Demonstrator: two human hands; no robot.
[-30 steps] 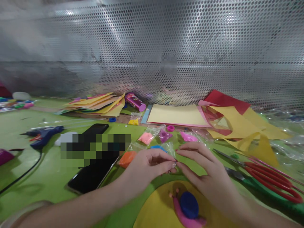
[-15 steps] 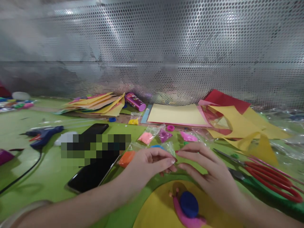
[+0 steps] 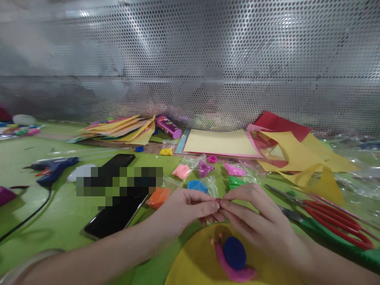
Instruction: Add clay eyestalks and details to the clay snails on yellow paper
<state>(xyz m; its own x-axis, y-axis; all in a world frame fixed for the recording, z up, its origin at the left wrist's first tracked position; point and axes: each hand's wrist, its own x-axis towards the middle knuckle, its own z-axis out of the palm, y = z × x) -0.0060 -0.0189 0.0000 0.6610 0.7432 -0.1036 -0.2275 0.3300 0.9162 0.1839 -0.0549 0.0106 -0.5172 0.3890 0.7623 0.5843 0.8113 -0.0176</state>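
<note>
A tiny dark-red bit of clay (image 3: 218, 200) is pinched between the fingertips of the left hand (image 3: 181, 209) and the right hand (image 3: 255, 219), the two brought together just above and behind the clay snail (image 3: 233, 259). Both hands are closed on that bit; how firmly it is held cannot be told. The snail, pink-bodied with a blue shell, is seen lying on a yellow paper disc (image 3: 192, 265) on the green counter (image 3: 59, 221). Behind the snail, small bags of orange clay (image 3: 158, 196), blue clay (image 3: 197, 185) and green clay (image 3: 236, 182) are spread out; to the snail's right, red-handled scissors (image 3: 338, 225) are laid; to its left, a dark phone (image 3: 115, 215) and, further off, a blue glue gun (image 3: 53, 168). Risk is judged to lie in the bit's smallness: it could be squashed flat or dropped among the bags and lost. The right wrist hangs close over the snail, so a low sweep could dent the shell or knock off the thin feelers.
</note>
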